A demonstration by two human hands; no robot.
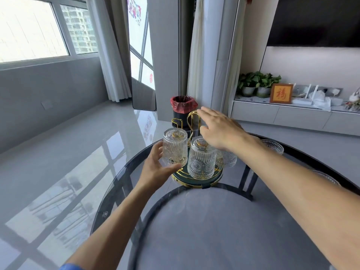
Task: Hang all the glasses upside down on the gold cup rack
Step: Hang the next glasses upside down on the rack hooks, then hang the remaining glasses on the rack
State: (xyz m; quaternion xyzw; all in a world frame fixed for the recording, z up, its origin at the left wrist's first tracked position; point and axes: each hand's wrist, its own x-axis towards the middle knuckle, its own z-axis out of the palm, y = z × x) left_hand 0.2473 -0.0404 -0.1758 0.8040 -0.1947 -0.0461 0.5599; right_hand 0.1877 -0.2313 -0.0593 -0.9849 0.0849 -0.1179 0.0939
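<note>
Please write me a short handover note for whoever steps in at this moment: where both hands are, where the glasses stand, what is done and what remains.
Left hand: fingers wrapped around the left glass, which sits upside down on a peg of the gold cup rack.
Right hand: open, empty, reaching over the rack's top loop.
Done: a second glass hangs upside down at the front; another glass shows partly behind it, under the right wrist.
Left: a glass stands on the round glass table, right of the rack; another seems to stand nearer the right edge, but it is blurred. One free peg shows at the back.
</note>
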